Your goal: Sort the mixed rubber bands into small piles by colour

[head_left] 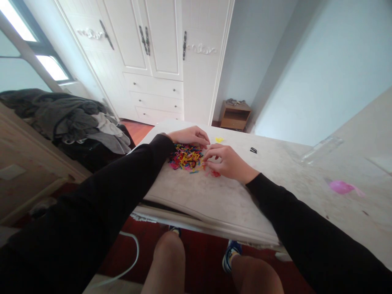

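Here, both hands rest on a heap of small colourful pieces (185, 157) on a pale table (214, 196). The left hand (190, 136) lies curled over the heap's far side; the right hand (226, 161) pinches at its near edge with fingertips together. Bare tabletop spreads beyond the heap, whose near rim sits well clear.

The pile (185, 157) was a jumble of red, yellow, blue and pink. Sleeves (128, 179) were black, the wardrobe (159, 61) white, the table (214, 196) pale grey.
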`<state>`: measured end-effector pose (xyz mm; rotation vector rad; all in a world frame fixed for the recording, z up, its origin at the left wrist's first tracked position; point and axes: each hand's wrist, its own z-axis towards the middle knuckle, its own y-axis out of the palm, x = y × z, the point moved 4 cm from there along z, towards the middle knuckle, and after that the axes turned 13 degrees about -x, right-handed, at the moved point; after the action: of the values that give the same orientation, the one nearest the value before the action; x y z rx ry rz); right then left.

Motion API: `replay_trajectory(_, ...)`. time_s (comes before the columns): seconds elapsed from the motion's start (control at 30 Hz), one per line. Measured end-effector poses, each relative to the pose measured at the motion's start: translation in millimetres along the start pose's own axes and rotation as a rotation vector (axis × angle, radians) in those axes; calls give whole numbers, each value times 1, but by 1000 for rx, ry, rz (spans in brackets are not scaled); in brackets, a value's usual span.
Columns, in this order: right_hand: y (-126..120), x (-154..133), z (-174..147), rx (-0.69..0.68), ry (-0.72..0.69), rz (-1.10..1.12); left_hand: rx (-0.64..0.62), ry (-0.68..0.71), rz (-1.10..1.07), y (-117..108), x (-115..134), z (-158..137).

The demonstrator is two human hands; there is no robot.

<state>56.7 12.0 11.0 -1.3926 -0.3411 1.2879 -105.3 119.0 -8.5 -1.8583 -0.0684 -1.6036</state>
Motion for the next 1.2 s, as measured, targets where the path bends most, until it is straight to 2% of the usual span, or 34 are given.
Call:
replay_trajectory(0.07,-4,-2,-1,-15,13,25,-4,3,-3,0,0,0)
replay_trajectory(0.27,-6,-2,-5,-220,67,118,12,-15,3,1,0,0)
replay_trajectory(0.53,0,-13,-5,-262,-9,27,-2,10,-15,1,-2,1)
replay_trajectory(0.77,7,-13,-3,-256,-74,14,4,23,-16,1,0,0)
replay_trajectory(0.87,4,-14,-2,-202,-84,30,-6,23,16,0,1,1)
replay_trajectory(1.07,-16,-7,-5,-25,85,81,-19,19,42,1,3,1)
replay_trajectory(1.2,-15,-9,-6,-125,49,22,-16,14,21,2,3,1)
